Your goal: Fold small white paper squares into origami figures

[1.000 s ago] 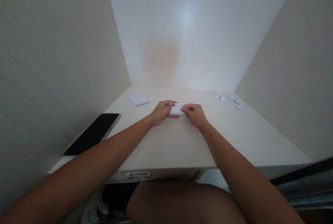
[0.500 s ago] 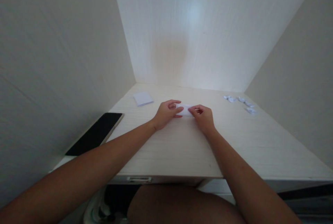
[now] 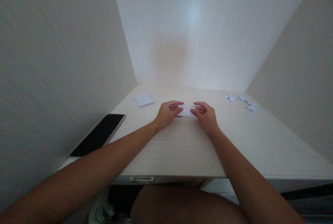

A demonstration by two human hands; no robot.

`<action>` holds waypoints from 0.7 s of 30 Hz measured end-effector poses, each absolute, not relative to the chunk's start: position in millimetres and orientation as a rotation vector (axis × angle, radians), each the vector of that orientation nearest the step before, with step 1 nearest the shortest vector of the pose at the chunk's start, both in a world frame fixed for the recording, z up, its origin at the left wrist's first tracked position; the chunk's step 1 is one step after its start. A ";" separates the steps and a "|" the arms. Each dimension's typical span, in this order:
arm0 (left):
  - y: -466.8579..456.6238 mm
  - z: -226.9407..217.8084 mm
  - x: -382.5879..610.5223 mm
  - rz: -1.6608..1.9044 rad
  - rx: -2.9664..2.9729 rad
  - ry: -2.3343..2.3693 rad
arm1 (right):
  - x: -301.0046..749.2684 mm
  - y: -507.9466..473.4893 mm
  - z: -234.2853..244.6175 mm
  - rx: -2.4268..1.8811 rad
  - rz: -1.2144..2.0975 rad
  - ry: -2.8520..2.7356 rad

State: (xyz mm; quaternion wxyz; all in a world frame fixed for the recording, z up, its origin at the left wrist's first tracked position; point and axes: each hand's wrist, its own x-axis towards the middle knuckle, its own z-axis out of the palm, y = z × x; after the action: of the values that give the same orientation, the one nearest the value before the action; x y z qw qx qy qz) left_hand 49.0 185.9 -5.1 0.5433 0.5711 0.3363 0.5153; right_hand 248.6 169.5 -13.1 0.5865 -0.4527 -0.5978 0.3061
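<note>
A small piece of white paper (image 3: 186, 111) is held between my two hands, just above or on the pale desk (image 3: 179, 147); I cannot tell which. My left hand (image 3: 167, 114) grips its left end, thumb on the near face and fingers behind. At the right end, my right hand (image 3: 206, 115) pinches it the same way, index finger raised along the top. The fingertips behind the paper are partly hidden.
A stack of white paper squares (image 3: 144, 99) lies at the back left. Several small folded white paper pieces (image 3: 249, 102) rest at the back right. A dark tablet (image 3: 100, 133) lies along the left wall. Walls enclose the desk on three sides.
My right hand has shifted its grip on the paper, its fingers opening out and moving up behind it. My left hand keeps its hold. The camera view has shifted slightly.
</note>
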 end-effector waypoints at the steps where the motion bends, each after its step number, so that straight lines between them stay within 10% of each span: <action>1: 186.2 -5.5 49.0 1.223 1.357 0.799 | 249.1 169.4 -13.3 -1.054 0.716 -1.392; 21: 188.8 -0.5 45.0 1.213 1.576 0.901 | 252.9 160.4 -5.3 -1.067 0.731 -1.459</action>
State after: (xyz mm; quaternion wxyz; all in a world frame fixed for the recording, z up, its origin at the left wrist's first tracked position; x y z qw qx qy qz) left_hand 45.0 188.8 -0.5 0.4611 0.6405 0.3663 0.4930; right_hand 252.9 160.4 -5.3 0.5613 -0.4530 -0.6191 0.3105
